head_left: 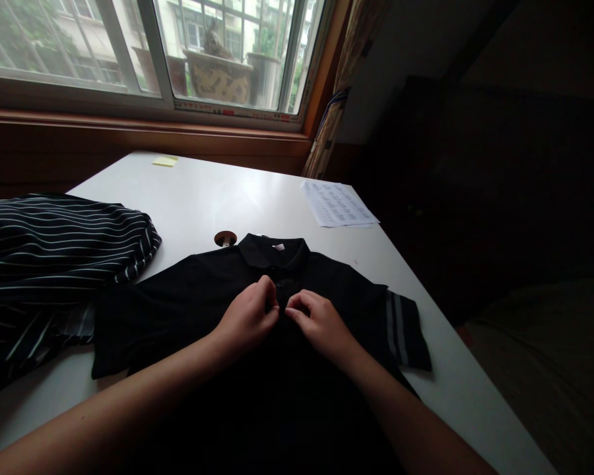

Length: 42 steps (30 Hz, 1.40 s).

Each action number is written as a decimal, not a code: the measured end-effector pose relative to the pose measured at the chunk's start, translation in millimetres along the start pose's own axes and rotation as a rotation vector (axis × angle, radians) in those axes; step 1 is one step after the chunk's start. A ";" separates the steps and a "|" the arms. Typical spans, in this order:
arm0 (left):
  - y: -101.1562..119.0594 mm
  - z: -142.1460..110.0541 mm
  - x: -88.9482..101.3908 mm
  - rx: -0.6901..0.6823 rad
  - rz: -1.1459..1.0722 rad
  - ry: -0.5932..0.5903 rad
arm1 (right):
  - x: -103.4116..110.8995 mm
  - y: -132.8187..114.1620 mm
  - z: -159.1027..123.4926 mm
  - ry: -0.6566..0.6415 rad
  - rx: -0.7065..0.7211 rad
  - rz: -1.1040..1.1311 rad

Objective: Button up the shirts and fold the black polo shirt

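A black short-sleeved polo shirt [188, 284] lies spread on the white table, its collar pointing toward the window. Two grey stripes ring the sleeve on the right. My left hand [252, 310] is closed in a pinch at the front placket, just below the collar. Close beside it on the right, my right hand [319, 320] pinches at the same placket, thumb and forefinger together. The fingertips of both hands face each other with a small gap between. Dark cloth hides exactly which bit of the shirt each one grips.
A black-and-white striped garment [64, 244] is heaped at the left. Printed papers [339, 204] lie near the table's right edge. A yellow sticky note [165, 161] is at the far edge. Behind the collar is a round cable hole [225, 238] in the table [257, 191].
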<state>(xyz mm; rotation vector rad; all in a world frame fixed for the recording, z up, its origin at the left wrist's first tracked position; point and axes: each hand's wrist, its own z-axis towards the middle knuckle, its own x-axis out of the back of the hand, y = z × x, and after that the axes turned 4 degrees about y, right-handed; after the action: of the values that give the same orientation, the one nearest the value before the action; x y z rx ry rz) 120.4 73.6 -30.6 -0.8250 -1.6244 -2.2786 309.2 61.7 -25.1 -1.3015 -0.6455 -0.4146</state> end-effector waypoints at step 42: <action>-3.0 -0.8 -3.1 -0.017 0.034 -0.034 | -2.3 0.3 0.3 0.030 -0.024 0.016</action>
<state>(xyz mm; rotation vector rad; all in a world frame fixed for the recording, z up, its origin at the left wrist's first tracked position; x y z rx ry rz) 121.2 73.5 -35.0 -0.8936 -1.5952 -2.2704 307.6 61.9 -26.8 -1.3201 -0.6062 -0.4291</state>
